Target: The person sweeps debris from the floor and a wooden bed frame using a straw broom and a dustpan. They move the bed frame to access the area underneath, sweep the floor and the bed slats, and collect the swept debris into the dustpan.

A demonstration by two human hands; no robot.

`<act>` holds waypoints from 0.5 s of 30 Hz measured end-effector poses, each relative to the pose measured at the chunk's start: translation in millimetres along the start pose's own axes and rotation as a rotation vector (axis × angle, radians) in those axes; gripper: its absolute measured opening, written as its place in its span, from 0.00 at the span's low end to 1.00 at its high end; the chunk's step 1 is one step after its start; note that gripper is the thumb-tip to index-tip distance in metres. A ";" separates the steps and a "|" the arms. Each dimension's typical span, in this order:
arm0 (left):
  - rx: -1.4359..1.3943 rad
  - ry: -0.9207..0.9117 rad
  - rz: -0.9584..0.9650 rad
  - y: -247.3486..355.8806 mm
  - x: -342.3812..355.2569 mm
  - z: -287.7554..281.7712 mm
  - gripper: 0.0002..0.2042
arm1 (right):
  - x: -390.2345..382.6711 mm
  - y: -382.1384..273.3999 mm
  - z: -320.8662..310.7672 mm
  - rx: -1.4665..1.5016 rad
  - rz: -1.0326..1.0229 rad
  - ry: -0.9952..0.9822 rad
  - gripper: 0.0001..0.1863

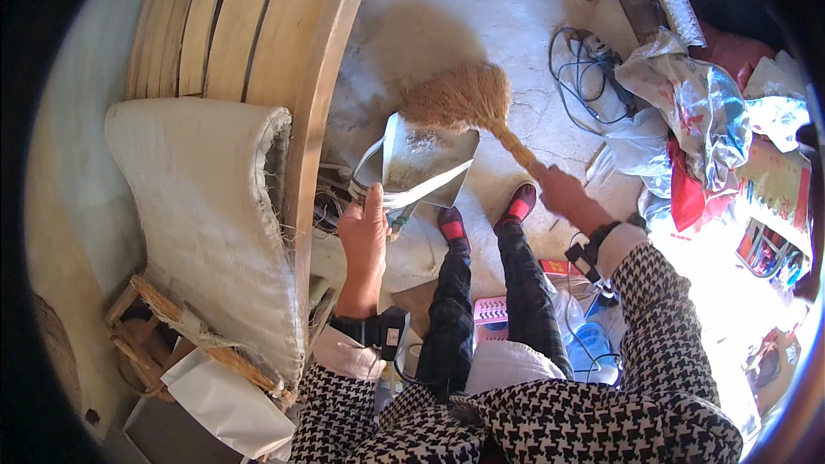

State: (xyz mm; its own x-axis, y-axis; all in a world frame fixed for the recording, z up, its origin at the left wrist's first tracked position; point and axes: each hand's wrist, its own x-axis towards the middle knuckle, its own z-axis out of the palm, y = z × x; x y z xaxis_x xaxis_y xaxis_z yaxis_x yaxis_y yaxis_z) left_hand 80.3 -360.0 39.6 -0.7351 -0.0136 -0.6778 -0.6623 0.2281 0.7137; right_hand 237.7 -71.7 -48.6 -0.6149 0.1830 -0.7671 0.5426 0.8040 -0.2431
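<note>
Left hand (365, 228) outstretched on dustpan (421, 167), right hand (563, 193) gripping broom (464, 99).

**Bags and packets around the floor**

At three o'clock lies a clear crinkled plastic bag (700, 103) over red and blue contents. Below it, toward four o'clock, sits a flat colourful printed packet (778, 185), possibly cardboard. At nine o'clock a large off-white woven sack (202, 206) leans against wooden slats.
</note>
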 end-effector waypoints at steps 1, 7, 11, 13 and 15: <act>0.010 -0.012 0.002 -0.2 -0.2 1.3 0.21 | -12.1 1.4 6.1 0.035 0.002 -0.016 0.27; 0.035 -0.016 0.006 -1.7 -2.8 7.5 0.21 | -58.7 9.8 5.0 0.162 -0.068 -0.145 0.25; 0.068 0.006 -0.003 -3.1 -2.0 7.8 0.22 | -83.3 22.4 -9.5 0.286 -0.266 0.034 0.31; 0.069 0.007 0.008 -4.3 -0.8 7.1 0.22 | -88.2 29.2 -14.0 0.475 -0.039 0.009 0.34; 0.047 -0.005 0.018 -5.6 -0.2 6.7 0.22 | -86.3 36.8 -15.8 0.584 0.103 0.037 0.35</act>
State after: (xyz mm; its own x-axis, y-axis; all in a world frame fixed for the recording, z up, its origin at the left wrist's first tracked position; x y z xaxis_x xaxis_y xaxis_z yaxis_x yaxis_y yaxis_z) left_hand 85.1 -354.8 34.6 -0.7457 -0.0042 -0.6662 -0.6417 0.2735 0.7165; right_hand 301.7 -49.0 18.0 -0.5562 0.2714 -0.7855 0.8192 0.3384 -0.4631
